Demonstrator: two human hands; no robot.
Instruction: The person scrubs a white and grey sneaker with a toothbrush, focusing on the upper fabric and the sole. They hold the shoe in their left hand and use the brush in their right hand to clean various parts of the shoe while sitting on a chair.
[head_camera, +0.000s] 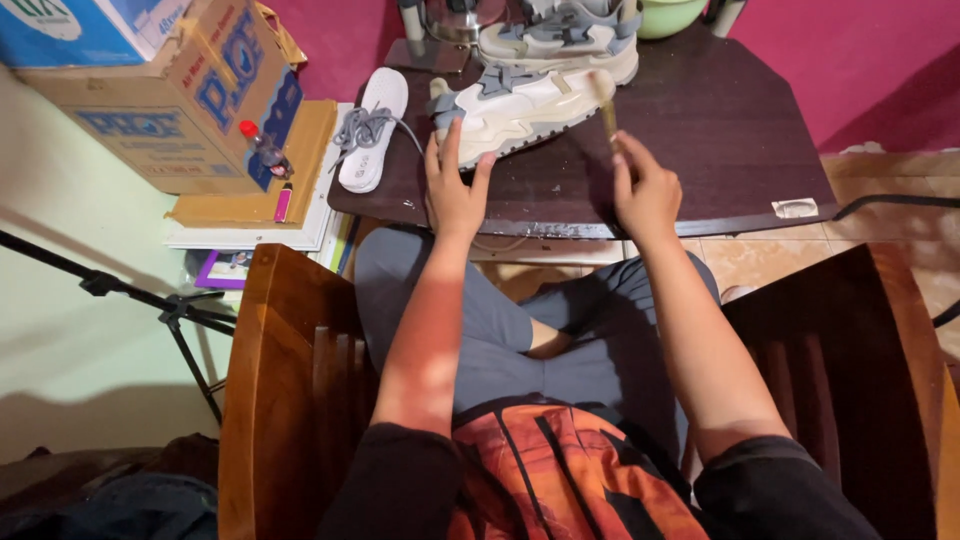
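A cream and grey sneaker (520, 108) lies on its side on the dark wooden table (720, 130). My left hand (453, 190) rests with spread fingers against the sneaker's heel and sole. My right hand (645, 190) grips a thin brush (605, 105) whose bristle end touches the sneaker's toe. A second matching sneaker (560, 40) stands upright just behind the first. A white insole (372, 130) and a bundle of grey laces (362, 128) lie at the table's left end.
Cardboard boxes (170, 90) are stacked at the left, with a small red-capped bottle (264, 148) beside them. A black tripod leg (150, 300) crosses the left wall. Wooden chair arms (290, 400) flank my crossed legs. A green bowl (668, 14) sits at the table's far edge.
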